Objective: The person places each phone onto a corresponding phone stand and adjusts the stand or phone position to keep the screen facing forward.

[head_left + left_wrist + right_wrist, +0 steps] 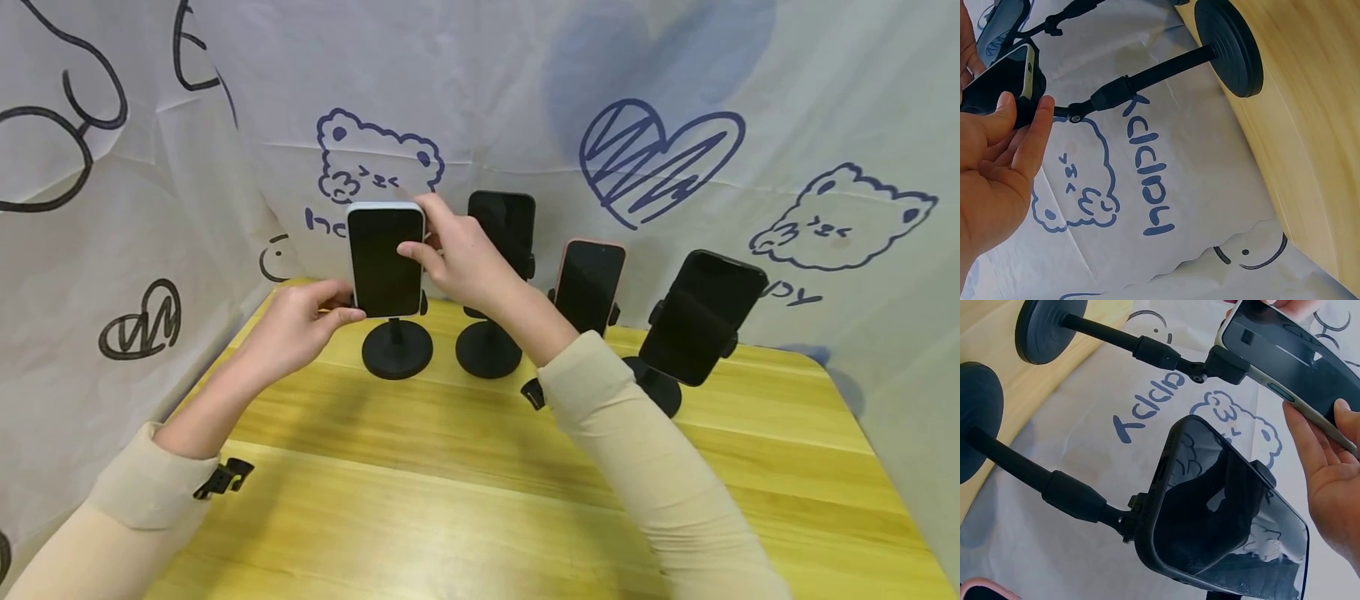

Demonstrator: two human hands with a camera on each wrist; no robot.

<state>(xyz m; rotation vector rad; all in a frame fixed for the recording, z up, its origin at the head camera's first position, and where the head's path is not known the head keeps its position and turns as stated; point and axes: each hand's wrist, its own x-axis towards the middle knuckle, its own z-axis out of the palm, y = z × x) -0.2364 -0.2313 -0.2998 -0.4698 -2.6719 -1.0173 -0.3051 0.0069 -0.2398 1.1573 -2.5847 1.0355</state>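
A smartphone (387,262) with a pale edge and a dark screen stands upright in the clamp of a black phone stand (397,350), leftmost in the row. My right hand (468,258) grips its upper right side, thumb over the screen and fingers behind. At the lower left corner my left hand (296,321) pinches the phone beside the clamp, thumb in front. The left wrist view shows that thumb on the screen's edge and a fingertip against the black clamp (1035,78). In the right wrist view the clamp (1227,364) sits around the phone's lower end.
To the right stand a second phone (504,225), a pink-edged phone (591,283) and a black phone (703,317) tilted sideways, each on a black stand. My right forearm passes in front of the pink-edged one's stand. A white cloth with drawings hangs behind the wooden table (420,500).
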